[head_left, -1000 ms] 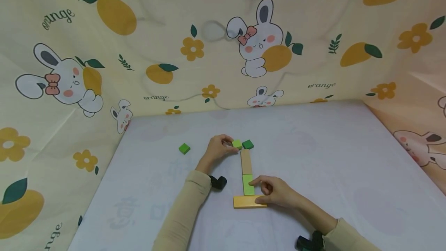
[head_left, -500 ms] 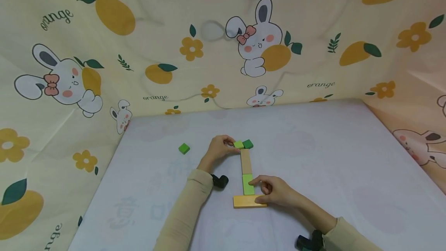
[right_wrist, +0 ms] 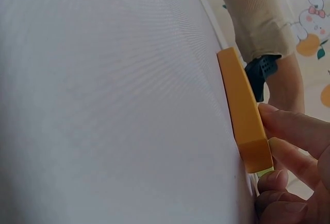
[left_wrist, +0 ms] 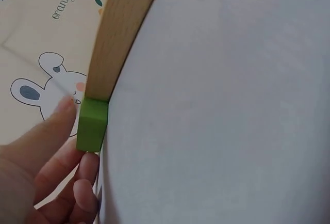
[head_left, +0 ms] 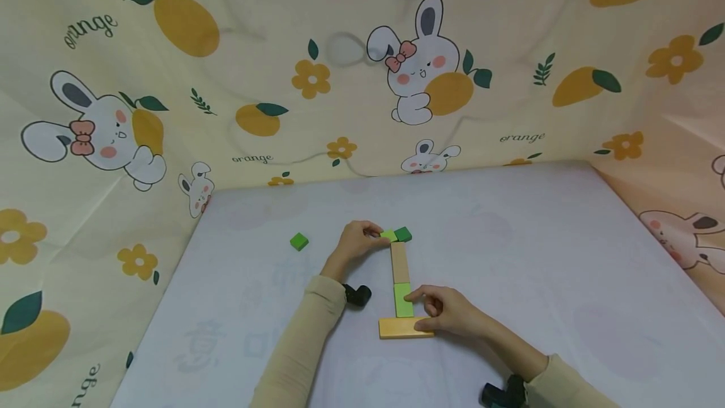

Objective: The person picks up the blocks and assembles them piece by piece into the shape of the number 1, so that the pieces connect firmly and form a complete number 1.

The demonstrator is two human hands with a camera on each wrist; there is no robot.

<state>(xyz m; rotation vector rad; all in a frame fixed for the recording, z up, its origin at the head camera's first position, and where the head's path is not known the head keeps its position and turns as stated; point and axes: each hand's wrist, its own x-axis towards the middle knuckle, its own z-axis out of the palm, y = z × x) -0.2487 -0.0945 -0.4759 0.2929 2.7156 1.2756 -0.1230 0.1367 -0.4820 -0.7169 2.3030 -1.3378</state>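
Note:
In the head view, a column of flat blocks lies on the table. From the near end it has a yellow block (head_left: 396, 328), a light green block (head_left: 402, 308) and a tan wooden block (head_left: 399, 263). My left hand (head_left: 358, 243) pinches a small lime green block (head_left: 387, 235) at the column's far end, right beside a dark green block (head_left: 403, 234). The left wrist view shows fingers around this lime green block (left_wrist: 93, 125). My right hand (head_left: 451, 311) rests its thumb on the yellow block (right_wrist: 241, 108) and its index fingertip on the light green block.
A single green block (head_left: 299, 242) lies apart on the left of the white table (head_left: 510, 225). A printed cloth with rabbits and oranges (head_left: 317, 11) stands behind and along both sides. Black wrist cameras (head_left: 358, 295) sit on both wrists, low over the table.
My left hand has shifted slightly right, bringing the lime green block close against the dark green one. The right hand has stayed in place on the yellow and light green blocks.

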